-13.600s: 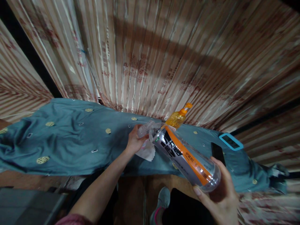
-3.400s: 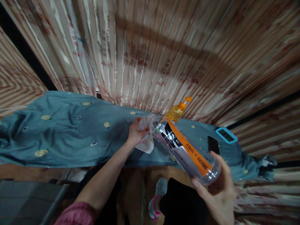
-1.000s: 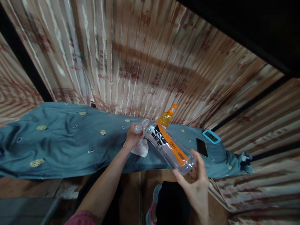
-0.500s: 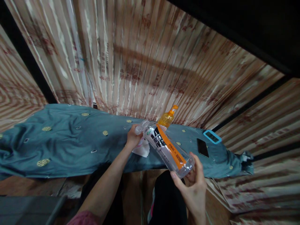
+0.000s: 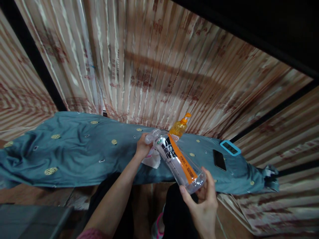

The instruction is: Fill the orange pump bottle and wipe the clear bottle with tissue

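A clear plastic bottle (image 5: 178, 159) with a silver, black and orange label lies tilted in front of me, its base toward me. My right hand (image 5: 201, 205) cups that base, fingers wrapped round it. My left hand (image 5: 142, 146) is closed at the bottle's neck and presses a white cloth (image 5: 153, 159) against the mouth. Part of the cloth hangs below my fingers.
A table under a wrinkled teal cloth (image 5: 74, 152) runs across the view. On it stand an orange pump bottle (image 5: 179, 125), a black phone (image 5: 219, 159) and a blue-framed device (image 5: 230, 148). Striped curtains (image 5: 154, 66) hang behind. My legs and a shoe show below.
The bottle and both hands have kept their grip; over the last second they only shifted slightly in view as my head moved. The right hand sits a little lower.
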A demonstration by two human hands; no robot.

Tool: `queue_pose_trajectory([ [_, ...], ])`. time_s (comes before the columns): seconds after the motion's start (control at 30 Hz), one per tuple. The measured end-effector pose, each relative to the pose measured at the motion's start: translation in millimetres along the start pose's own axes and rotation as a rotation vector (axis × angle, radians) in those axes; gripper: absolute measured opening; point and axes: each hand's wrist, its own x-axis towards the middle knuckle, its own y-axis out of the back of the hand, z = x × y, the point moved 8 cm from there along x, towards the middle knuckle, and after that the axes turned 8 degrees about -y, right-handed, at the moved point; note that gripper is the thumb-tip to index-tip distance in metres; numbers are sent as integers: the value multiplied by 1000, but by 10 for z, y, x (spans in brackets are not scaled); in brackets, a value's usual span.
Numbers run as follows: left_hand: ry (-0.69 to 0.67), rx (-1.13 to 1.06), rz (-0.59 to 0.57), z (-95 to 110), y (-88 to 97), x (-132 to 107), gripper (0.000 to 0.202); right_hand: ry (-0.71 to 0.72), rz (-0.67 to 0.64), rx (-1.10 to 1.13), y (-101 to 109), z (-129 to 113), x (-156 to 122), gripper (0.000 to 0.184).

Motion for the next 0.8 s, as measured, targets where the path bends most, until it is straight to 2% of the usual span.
queue_pose_trajectory([
  [0.5,2,-4,6,26,-14,0,32,-64,19,29,-11,118,-65,105],
  [0.8,11,-3,21,15,-16,-4,33,-52,-40,33,-14,217,-71,107],
])
